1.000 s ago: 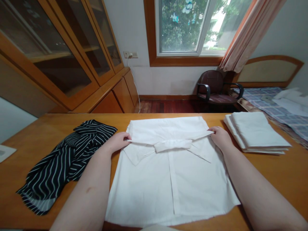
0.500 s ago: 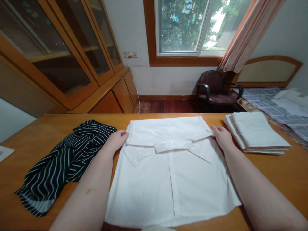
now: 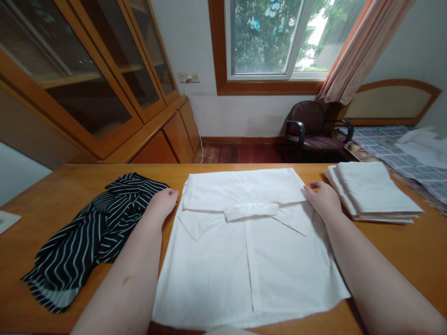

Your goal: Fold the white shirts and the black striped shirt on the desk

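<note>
A white shirt (image 3: 244,251) lies flat on the wooden table (image 3: 52,204), its far part folded over toward me and its collar in the middle. My left hand (image 3: 161,203) rests just off the shirt's left edge, between it and the striped garment, fingers loosely curled and holding nothing. My right hand (image 3: 323,198) lies at the shirt's right edge by the fold, fingers stretched out flat, empty.
A crumpled black-and-white striped garment (image 3: 94,232) lies at the left. A stack of folded white cloths (image 3: 373,193) sits at the right. Beyond the table are a wooden cabinet (image 3: 87,83), a dark armchair (image 3: 312,128) under the window, and a bed (image 3: 412,153).
Both hands let go of the folded-over edge of the white shirt and drew outward to its sides. The fold now lies flat.
</note>
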Demonstrator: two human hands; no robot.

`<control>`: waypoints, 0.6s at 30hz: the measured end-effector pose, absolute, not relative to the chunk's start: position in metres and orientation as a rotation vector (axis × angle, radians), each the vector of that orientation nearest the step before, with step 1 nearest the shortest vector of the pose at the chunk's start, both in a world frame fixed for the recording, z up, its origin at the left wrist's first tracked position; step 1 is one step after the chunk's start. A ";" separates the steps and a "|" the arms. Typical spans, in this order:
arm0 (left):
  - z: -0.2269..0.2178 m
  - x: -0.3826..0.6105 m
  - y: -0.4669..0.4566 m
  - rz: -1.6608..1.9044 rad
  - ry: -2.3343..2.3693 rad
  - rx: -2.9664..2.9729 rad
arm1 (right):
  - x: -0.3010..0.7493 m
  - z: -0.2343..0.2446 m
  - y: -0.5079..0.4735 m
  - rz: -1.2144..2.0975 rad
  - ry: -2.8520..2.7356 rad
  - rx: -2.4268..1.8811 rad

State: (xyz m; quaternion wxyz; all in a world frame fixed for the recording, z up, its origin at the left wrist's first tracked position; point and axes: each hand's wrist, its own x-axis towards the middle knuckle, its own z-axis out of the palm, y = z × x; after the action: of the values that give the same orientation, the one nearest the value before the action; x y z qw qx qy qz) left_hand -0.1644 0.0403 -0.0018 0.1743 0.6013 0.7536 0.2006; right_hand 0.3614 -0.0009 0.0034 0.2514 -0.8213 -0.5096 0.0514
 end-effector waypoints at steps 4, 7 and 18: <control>0.011 -0.151 0.034 0.487 2.148 1.727 | 0.358 0.003 -0.001 0.145 -1.513 -2.371; 0.019 -0.139 0.029 0.360 2.125 1.726 | 0.363 -0.003 0.002 0.124 -1.508 -2.409; 0.007 -0.131 0.031 0.617 2.000 1.604 | 0.373 -0.015 0.005 0.433 -1.245 -2.101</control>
State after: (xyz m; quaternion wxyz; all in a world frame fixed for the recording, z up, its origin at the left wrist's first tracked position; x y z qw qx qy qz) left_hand -0.1306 0.0312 0.0067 0.2496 0.5891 0.7344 0.2266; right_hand 0.3727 0.0053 -0.0148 0.3248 -0.8011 -0.4749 0.1650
